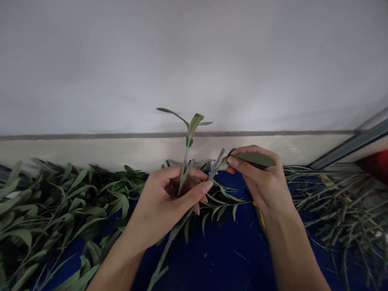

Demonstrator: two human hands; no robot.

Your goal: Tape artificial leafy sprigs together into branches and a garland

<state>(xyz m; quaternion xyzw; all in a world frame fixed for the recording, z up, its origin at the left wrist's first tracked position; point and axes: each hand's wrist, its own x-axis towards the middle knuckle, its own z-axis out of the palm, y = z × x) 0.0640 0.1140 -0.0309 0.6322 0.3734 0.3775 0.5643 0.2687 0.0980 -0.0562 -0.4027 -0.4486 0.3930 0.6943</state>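
Observation:
My left hand (172,200) is closed around a grey-green branch (169,242), its thumb and fingers pinching one of the forks. The branch runs from the bottom edge up through the hand. One thin fork rises above the fingers and ends in a small tuft of leaves (194,123); another, thicker and cut short, points up and right. Close to that stub's tip, my right hand (260,173) pinches a leafy sprig (256,159) between thumb and fingers, its long leaf lying across the hand. Whether the sprig's base sits in the stub is too small to tell.
A heap of leafy branches (69,206) spreads over the left of the blue work surface (230,254). Bare stems (348,210) are piled on the right. A yellow-handled tool (260,216) lies partly behind my right wrist. A pale wall (194,60) stands behind.

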